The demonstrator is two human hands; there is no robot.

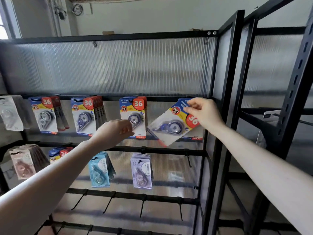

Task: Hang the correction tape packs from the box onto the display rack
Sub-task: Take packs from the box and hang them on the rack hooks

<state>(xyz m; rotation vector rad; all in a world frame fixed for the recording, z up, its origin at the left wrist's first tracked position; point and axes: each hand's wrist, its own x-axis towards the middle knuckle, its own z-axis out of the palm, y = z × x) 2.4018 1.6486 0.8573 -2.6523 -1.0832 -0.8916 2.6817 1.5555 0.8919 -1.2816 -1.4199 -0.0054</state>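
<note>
My right hand [204,112] pinches the top of a blue, yellow and red correction tape pack [172,123] marked 36, tilted to the left at the far right hook of the upper rail [162,98]. Another pack hangs behind it. My left hand [116,131] reaches to the hanging pack [133,116] on the third hook, its fingers loosely curled at the pack's lower left; whether they hold it I cannot tell. Two more stacks of the same packs [44,114] [84,115] hang to the left. The box is out of view.
The black display rack has a ribbed clear back panel [110,68]. The second rail carries pink [22,162], teal [99,169] and lilac [141,172] packs. Bare hooks [180,209] stick out of the lower rail. A black upright [225,102] stands right of my right hand.
</note>
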